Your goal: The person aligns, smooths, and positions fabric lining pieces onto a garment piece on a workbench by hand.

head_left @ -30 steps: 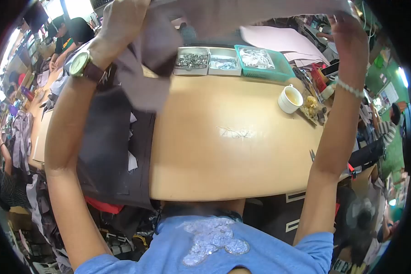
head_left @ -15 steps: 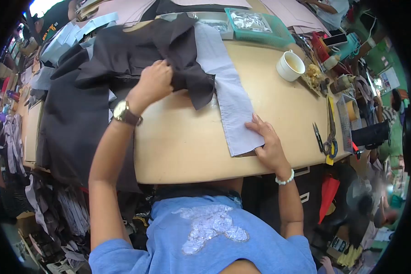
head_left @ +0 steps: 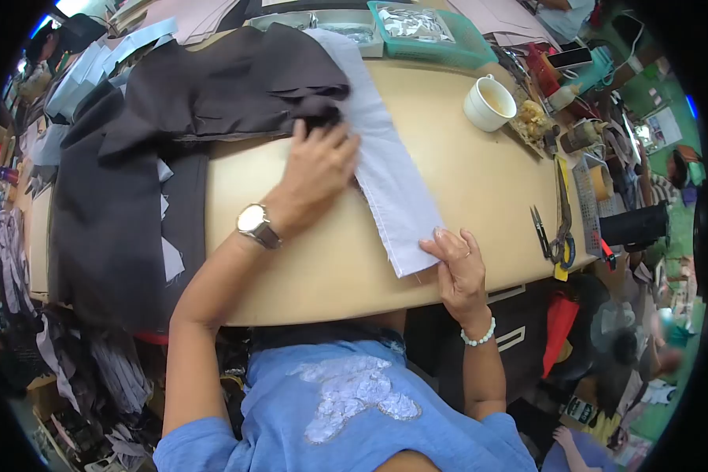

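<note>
Dark fabric (head_left: 236,82) lies bunched across the back left of the table, with a long light grey-lilac strip (head_left: 393,165) running from it toward the front edge. My left hand (head_left: 318,161), with a watch on the wrist, is over the dark fabric's right end beside the strip, fingers apart and slightly blurred; nothing shows in its grasp. At the strip's near end, my right hand (head_left: 458,267) pinches the corner between thumb and fingers, its outer fingers raised.
At the back stand a teal basket (head_left: 480,55) and trays of small parts. A white cup (head_left: 489,104) is at the right, with scissors (head_left: 561,228) and snips (head_left: 540,232) nearer the front. More dark cloth (head_left: 106,228) covers the left side.
The raised fabric has come down onto the table. Over the last half second my left hand has moved right and opened from a fist, while my right hand has stayed at the strip's near end.
</note>
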The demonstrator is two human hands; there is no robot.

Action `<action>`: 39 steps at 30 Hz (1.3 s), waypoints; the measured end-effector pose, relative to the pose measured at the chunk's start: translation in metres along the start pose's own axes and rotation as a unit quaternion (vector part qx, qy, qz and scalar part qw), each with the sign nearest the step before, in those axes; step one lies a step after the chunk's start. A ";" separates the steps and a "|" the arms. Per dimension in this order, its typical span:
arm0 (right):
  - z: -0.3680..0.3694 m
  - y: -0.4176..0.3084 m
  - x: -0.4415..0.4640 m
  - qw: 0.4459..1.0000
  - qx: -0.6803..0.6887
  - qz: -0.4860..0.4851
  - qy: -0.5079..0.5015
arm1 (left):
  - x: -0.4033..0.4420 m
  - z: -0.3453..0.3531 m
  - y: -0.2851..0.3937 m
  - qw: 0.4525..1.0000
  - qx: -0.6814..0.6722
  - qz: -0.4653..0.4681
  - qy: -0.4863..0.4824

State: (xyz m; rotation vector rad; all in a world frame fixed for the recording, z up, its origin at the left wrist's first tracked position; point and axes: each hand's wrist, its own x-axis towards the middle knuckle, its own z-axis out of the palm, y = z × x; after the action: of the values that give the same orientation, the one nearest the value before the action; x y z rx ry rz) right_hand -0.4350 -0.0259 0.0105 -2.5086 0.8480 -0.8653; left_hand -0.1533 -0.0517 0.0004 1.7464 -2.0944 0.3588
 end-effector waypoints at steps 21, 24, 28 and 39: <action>-0.079 0.153 0.182 0.904 -0.385 0.170 -0.071 | -0.001 0.016 -0.027 0.977 -0.112 -0.168 0.064; -0.069 0.166 0.193 0.890 -0.383 0.216 -0.125 | -0.001 0.016 -0.027 0.977 -0.115 -0.170 0.061; -0.076 0.155 0.207 0.882 -0.365 0.253 -0.160 | 0.000 0.014 -0.026 0.977 -0.114 -0.172 0.058; -0.085 0.147 0.164 0.902 -0.412 0.117 -0.048 | 0.000 0.014 -0.025 0.977 -0.114 -0.170 0.057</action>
State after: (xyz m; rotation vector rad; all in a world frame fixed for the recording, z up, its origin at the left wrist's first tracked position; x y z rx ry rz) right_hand -0.4479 -0.2536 0.0728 -2.9783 1.7184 -0.3106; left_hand -0.1304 -0.0622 -0.0131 1.8511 -1.6454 0.1114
